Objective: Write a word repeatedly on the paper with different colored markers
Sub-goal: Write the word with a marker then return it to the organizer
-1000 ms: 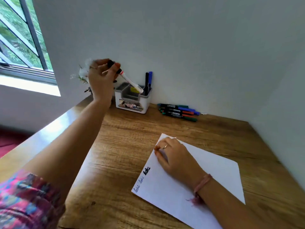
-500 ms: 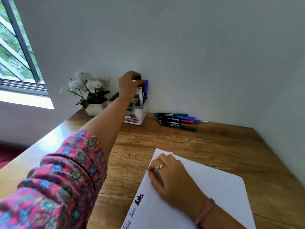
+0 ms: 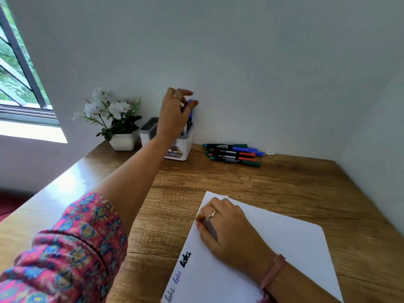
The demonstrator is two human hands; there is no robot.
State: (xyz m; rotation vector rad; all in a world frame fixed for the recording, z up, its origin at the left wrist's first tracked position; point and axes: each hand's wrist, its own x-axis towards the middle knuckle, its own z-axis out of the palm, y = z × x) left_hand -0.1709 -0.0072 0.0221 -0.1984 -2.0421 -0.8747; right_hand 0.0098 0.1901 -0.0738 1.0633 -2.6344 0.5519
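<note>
The white sheet of paper (image 3: 273,248) lies at the near right of the wooden tabletop (image 3: 251,182) and carries three handwritten words (image 3: 179,276) along its left edge: the two nearer ones are thin blue script that appears to read "loki", and the third is a heavier black word of similar form. The white plastic marker holder (image 3: 182,147) stands against the wall at the far side of the table; its label (image 3: 175,152) shows the letters "OP", with the remainder hidden by the forearm. Five markers with black barrels (image 3: 232,155) lie side by side just right of the holder, with green, blue and red caps; their white barrel print is too small to read. One white pot of white artificial flowers (image 3: 113,119) stands just left of the holder. The left hand (image 3: 176,112) reaches above the holder, its index finger and thumb pinching the cap end of a blue marker (image 3: 190,110) that stands upright in the holder, while the other fingers are spread loosely. The right hand (image 3: 227,226) lies on the upper left part of the paper with its fingers curled under; it wears one ring, and one pink band sits at the wrist. Whether it holds anything cannot be determined. The paper is well apart from the left hand and directly beneath the right hand.
</note>
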